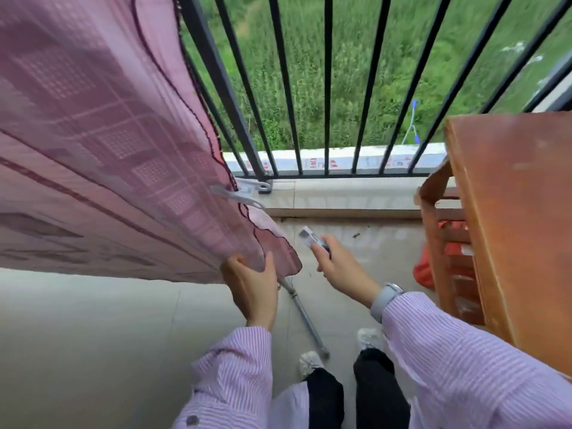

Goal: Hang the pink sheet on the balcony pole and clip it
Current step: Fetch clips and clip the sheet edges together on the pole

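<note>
My left hand [252, 287] is closed on the bottom edge of the pink sheet [102, 144], thumb on one side and fingers behind. The sheet hangs across the left, and one grey clip [238, 196] already bites its edge near the railing [328, 88]. My right hand [340, 267] is wrapped around a second clip [311, 239], and I think that one goes on next.

What could go wrong? The bars have wide gaps and there is only grass far below, so if my fingers slip, the clip could bounce off the ledge [340, 193] and fall out (gone for good). If I let go of the edge too soon, wind could pull the sheet loose.

Room to move is tight. The brown wooden table [510, 212] stands close on my right, so my elbow could bump it. A metal rod [305, 314] lies on the floor by my feet, and I could trip on it. The floor to my left is open.
</note>
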`<action>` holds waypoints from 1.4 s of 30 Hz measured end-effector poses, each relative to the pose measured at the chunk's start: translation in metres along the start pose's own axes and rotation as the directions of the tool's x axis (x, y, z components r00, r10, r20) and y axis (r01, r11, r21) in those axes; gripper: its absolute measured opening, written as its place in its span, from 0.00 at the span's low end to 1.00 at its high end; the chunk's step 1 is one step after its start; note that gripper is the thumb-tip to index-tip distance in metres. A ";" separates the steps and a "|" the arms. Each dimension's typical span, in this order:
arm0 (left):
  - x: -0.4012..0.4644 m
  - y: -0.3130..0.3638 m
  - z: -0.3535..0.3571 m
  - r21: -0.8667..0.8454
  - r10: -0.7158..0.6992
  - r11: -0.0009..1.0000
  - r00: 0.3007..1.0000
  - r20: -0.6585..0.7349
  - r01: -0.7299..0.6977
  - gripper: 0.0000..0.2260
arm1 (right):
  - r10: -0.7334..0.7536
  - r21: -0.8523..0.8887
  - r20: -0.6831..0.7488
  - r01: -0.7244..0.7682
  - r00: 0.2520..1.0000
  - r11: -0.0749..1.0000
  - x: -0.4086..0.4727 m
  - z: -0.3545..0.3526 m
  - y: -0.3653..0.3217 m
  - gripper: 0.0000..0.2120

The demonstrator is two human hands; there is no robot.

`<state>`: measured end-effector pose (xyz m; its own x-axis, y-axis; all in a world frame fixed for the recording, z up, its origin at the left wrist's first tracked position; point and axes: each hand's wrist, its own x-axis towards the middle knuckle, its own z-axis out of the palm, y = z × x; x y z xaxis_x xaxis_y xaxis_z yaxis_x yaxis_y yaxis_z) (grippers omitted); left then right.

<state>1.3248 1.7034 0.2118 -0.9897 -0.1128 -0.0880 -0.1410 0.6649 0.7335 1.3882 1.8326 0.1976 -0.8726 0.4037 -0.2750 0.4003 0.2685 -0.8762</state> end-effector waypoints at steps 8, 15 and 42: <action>0.034 0.023 0.054 -0.045 -0.307 0.951 0.922 -0.238 0.305 0.29 | 0.049 0.244 0.041 -0.058 0.998 0.968 0.057 -0.004 -0.012 0.08; 0.026 0.011 0.052 -0.190 -0.259 0.961 0.902 -0.347 0.203 0.06 | 0.011 0.238 0.164 -0.050 0.986 0.970 0.071 -0.022 0.003 0.11; 0.008 0.033 0.025 -0.170 -0.108 0.983 0.957 -0.270 0.063 0.08 | -0.046 0.288 0.384 -0.072 0.922 0.955 0.082 -0.005 -0.012 0.09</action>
<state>1.3115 1.7434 0.2186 -0.9251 -0.3794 0.0188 -0.1970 0.5217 0.8301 1.3130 1.8671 0.1878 -0.9307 0.0239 -0.3650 0.3645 -0.0250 -0.9309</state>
